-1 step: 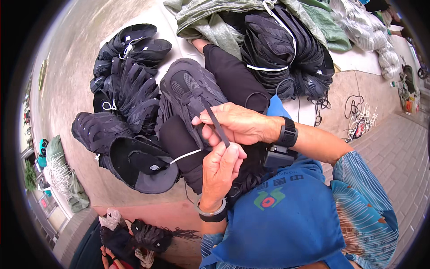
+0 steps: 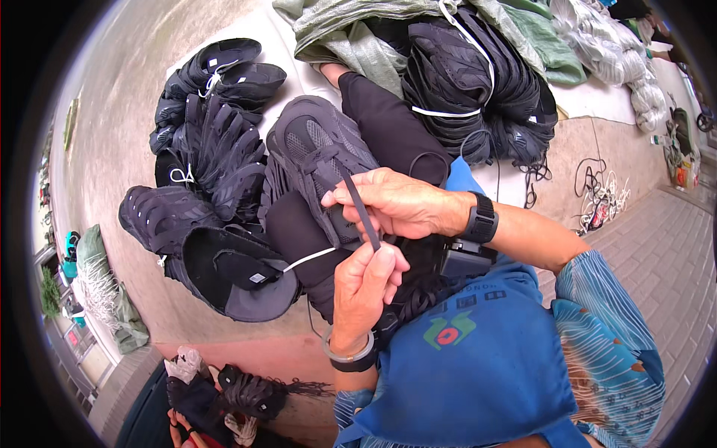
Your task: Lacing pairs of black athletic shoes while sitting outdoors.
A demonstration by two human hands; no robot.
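Observation:
A dark grey shoe upper (image 2: 306, 138) with mesh panels lies on my lap, toe pointing away, on top of more uppers. A flat dark shoelace (image 2: 357, 203) stretches from its lacing toward me. My left hand (image 2: 364, 287) pinches the near end of this lace between thumb and fingers. Just above it, my right hand (image 2: 403, 201) has its fingers curled together at the lace, which crosses over them; its fingertips are partly hidden. The two hands are close together over the near part of the upper.
Bundles of dark uppers (image 2: 224, 149), tied with white cord, lie to the left. A bigger tied bundle (image 2: 455, 75) sits at the far right beside a pale green woven sack (image 2: 351, 45). Loose laces (image 2: 601, 198) hang at right. Another person's hands (image 2: 179, 429) show at lower left.
My left hand has shifted slightly down and left with the lace end. The right hand and the shoe upper have barely moved.

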